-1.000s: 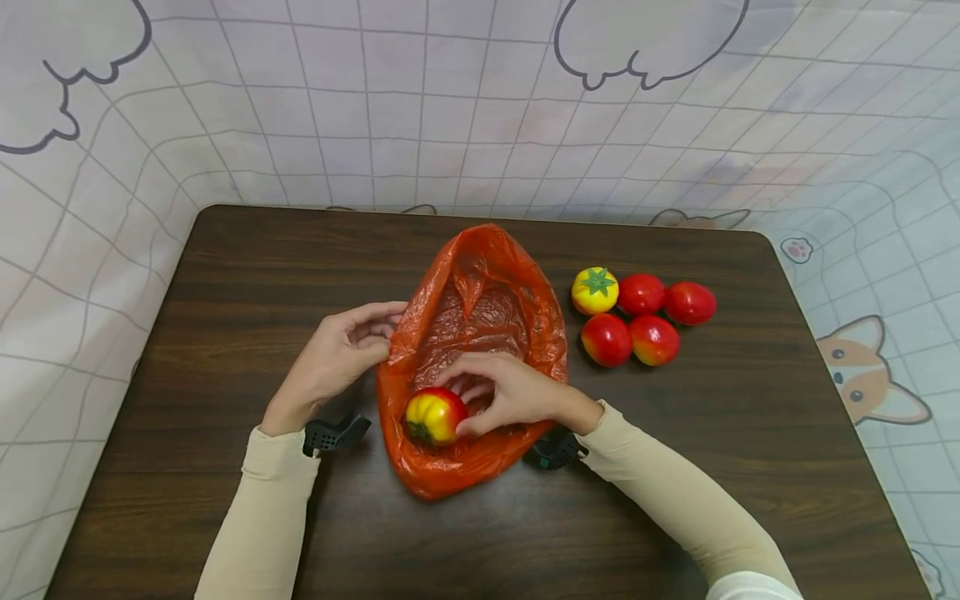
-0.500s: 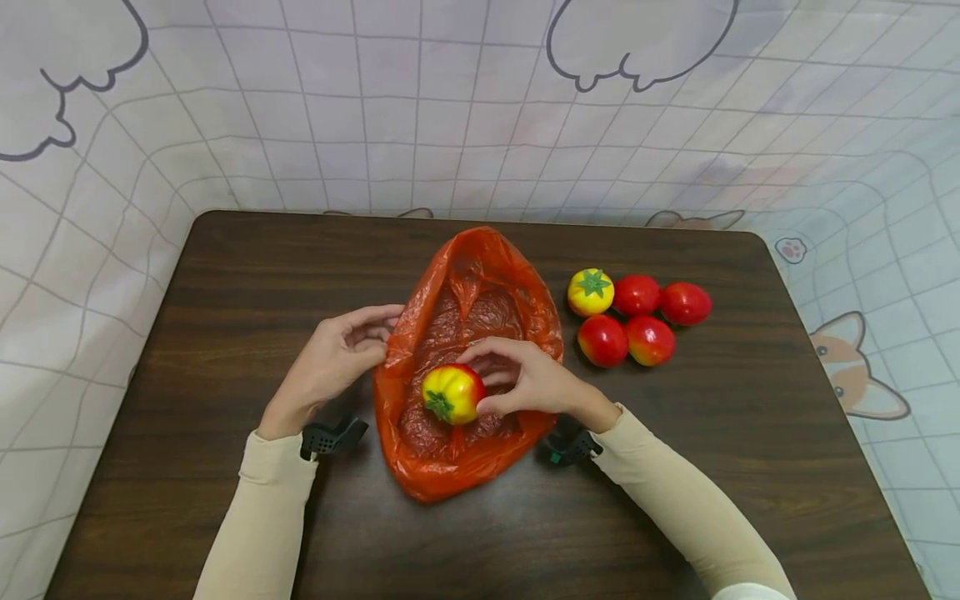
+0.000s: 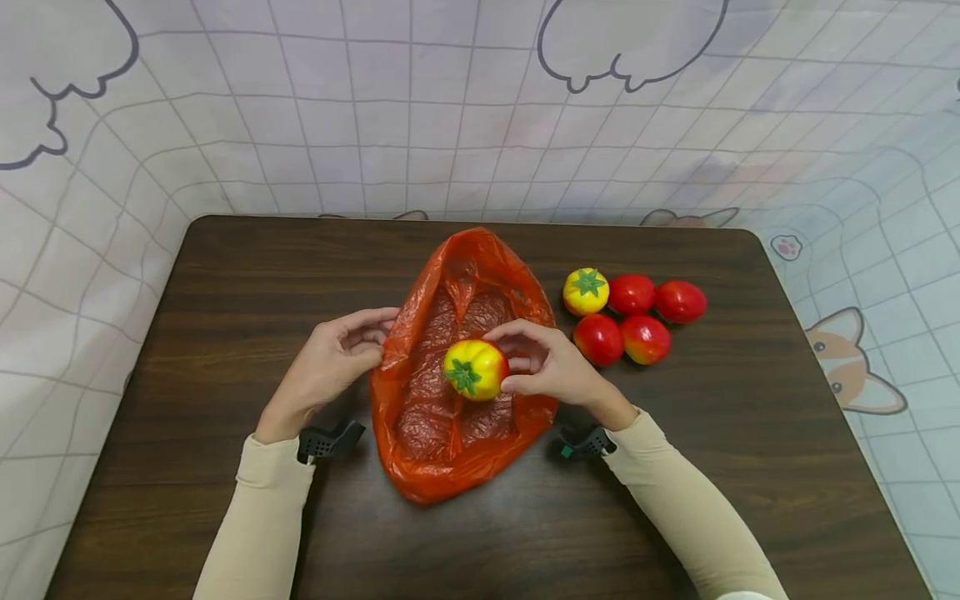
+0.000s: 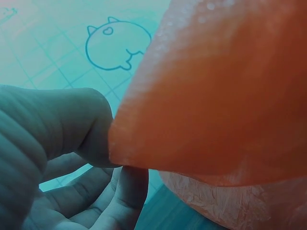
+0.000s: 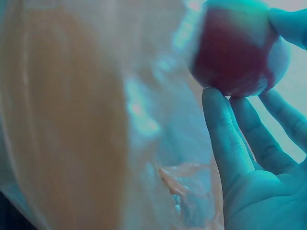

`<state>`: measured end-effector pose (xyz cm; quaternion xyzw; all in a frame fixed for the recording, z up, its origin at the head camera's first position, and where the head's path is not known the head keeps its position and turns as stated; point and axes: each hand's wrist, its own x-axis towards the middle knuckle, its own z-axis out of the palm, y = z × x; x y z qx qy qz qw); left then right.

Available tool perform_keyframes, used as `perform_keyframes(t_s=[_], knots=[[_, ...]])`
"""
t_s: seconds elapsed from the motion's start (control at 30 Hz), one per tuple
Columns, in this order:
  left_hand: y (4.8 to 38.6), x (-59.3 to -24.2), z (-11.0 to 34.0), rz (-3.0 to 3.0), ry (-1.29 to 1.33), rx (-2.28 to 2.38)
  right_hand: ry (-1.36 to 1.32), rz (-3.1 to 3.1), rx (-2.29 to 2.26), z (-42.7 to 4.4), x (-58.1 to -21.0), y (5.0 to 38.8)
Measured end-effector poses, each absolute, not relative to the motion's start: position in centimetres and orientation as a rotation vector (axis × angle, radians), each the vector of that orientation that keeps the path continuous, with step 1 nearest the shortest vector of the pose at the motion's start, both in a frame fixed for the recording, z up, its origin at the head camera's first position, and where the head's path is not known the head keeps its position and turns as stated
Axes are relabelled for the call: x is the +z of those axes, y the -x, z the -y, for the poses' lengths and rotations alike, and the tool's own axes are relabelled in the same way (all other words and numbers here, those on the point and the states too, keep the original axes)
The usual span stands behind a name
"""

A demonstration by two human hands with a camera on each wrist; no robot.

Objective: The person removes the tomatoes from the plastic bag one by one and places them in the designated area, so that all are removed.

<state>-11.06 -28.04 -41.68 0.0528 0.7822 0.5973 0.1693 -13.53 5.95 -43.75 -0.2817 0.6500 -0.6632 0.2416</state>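
An orange plastic bag (image 3: pixel 420 492) stands open-mouthed on the table, its rim spread into a pointed oval. At its left side my left hand (image 3: pixel 326 367) pinches the rim between thumb and forefinger; the left wrist view shows the bag's edge (image 4: pixel 192 120) caught there. My right hand (image 3: pixel 558 371) holds a yellow-and-red tomato (image 3: pixel 474 371), ribbed, with a green star-shaped calyx, over the middle of the bag's mouth. In the right wrist view the thumb and fingertips (image 5: pixel 213 103) grip the tomato's red side (image 5: pixel 237 52), beside the bag's wall.
To the right of the bag sits a cluster of glossy fruits: a yellow tomato (image 3: pixel 586 291) with a green calyx, and several red ones, including a long red one (image 3: pixel 680 302). The dark wooden table (image 3: pixel 240 275) ends at a printed cloth backdrop (image 3: pixel 450 108).
My right hand has lifted the tomato from the bag's near part, moving it up and right, and its calyx has turned more toward the head camera. The left hand keeps its hold on the rim.
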Motion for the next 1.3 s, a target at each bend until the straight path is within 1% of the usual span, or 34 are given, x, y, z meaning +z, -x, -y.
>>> perform_keyframes(t_s=[0.3,0.9,1.17,1.3], knots=[[11.2,-41.9,28.1,-2.212,-0.147,1.706,0.743,-1.820,-1.923,-8.0,-43.5,13.7],[11.1,-41.7,27.8,-2.221,-0.191,1.684,0.642,-1.900,-2.195,-14.1,-43.0,13.4],[11.0,-41.1,28.0,-2.262,-0.180,1.632,0.485,-2.048,-2.237,-17.1,-42.9,12.9],[11.0,-41.0,28.1,-2.281,-0.203,1.623,0.474,-2.019,-2.312,-18.4,-43.2,12.7]])
